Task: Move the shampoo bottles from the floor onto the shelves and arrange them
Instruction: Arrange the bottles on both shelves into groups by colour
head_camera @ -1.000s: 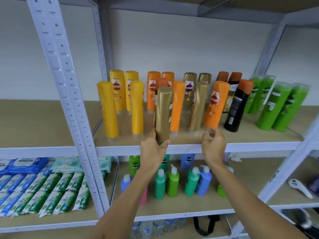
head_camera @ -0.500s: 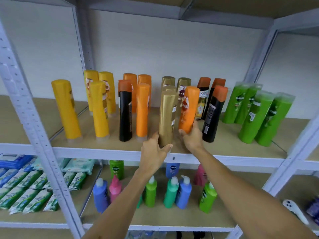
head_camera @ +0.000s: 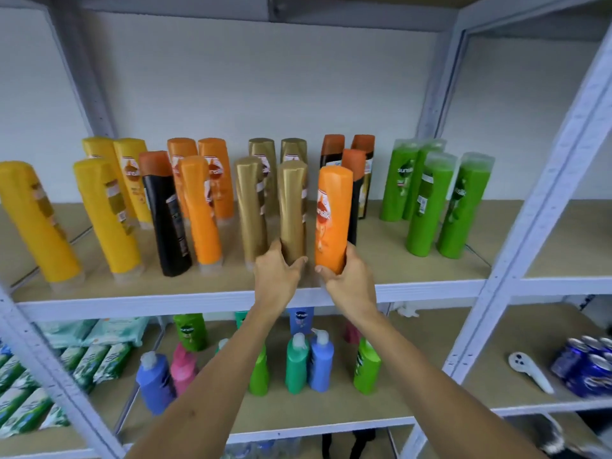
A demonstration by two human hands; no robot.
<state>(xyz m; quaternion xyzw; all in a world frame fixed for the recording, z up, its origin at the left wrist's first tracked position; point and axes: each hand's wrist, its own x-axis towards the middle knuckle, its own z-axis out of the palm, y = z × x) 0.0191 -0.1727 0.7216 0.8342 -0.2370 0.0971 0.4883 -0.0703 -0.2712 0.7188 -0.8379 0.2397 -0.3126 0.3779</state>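
1. While both arms reach up to the upper shelf (head_camera: 205, 298), the left hand (head_camera: 277, 276) is wrapped round the base of a gold bottle (head_camera: 292, 207), thumb on its left side and fingers curled across the front.
2. That gold bottle stands upright near the shelf's front edge, directly above the left hand, with a second gold bottle (head_camera: 251, 207) just beside it on the left.
3. The right hand (head_camera: 347, 279) is closed round the lower end of an orange bottle (head_camera: 333, 217), whose label faces forward; the bottle rises straight up out of the grip.
4. Whether the orange bottle's base rests on the shelf or is lifted slightly cannot be told, since the hand hides it.
5. The two held bottles are side by side, nearly touching, gold on the left and orange on the right.
6. A black bottle with an orange cap (head_camera: 354, 180) stands right behind the orange bottle, mostly hidden by it.
7. Further left on the same shelf stand another black bottle (head_camera: 165, 220), an orange one, and yellow bottles (head_camera: 106, 217), some leaning in the wide-angle view.
8. Green bottles (head_camera: 427, 203) are grouped well to the right of both hands.
9. On the lower shelf (head_camera: 314, 422), under the arms, stand coloured pump bottles (head_camera: 298, 369).
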